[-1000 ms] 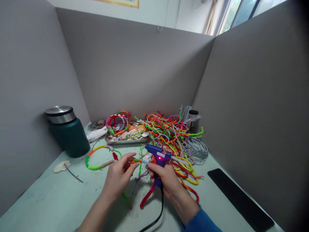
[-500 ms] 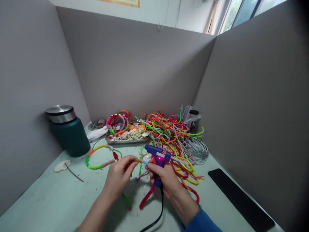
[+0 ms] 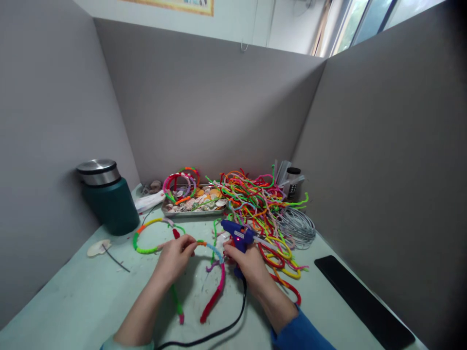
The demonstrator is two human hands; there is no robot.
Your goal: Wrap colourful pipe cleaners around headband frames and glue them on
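My left hand is closed in a pinch on a curved band wrapped in coloured pipe cleaners. The band arches toward the right with orange, light blue, pink and red sections, its red end hanging low; a green part with a pink tip shows below my left wrist. My right hand is wrapped round the handle of a blue glue gun, whose red light is on. The gun's nozzle points left above the band. My right thumb and fingertips are close to the blue section; whether they touch it I cannot tell.
A wrapped ring lies left, near a teal flask. Behind stand a metal tray of buttons and a heap of pipe cleaners. Right are a wire coil and a black strip. The gun's cord crosses the front.
My left hand has moved left, away from my right hand, and more of the band now shows between them. The band's red end and the cord have shifted left.
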